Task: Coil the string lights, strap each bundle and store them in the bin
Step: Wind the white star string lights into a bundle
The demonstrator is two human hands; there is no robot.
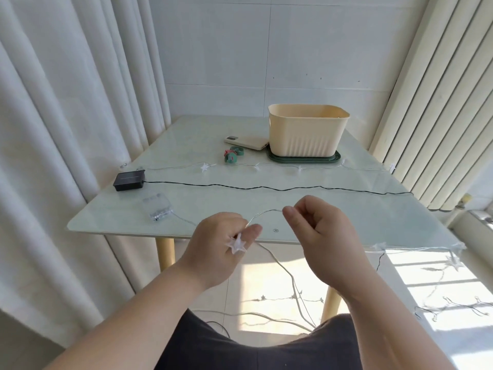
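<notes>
A clear star string light (266, 212) arcs between my two hands at the table's near edge. My left hand (216, 252) holds the wire, with a white star (236, 245) lying against its fingers. My right hand (317, 231) pinches the wire at its fingertips. The wire runs left to a clear battery box (158, 209) and hangs down to the floor. A second star string (256, 165) and a dark-wired string (266, 187) with a black box (129, 180) lie across the table. Rolled straps (232, 155) lie near the cream bin (306, 132).
The bin stands on a green tray (336, 157) at the back right, with a cream flat device (246, 142) beside it. Curtains hang on both sides. More star lights (453, 263) trail off the right table edge (400, 245) onto the floor.
</notes>
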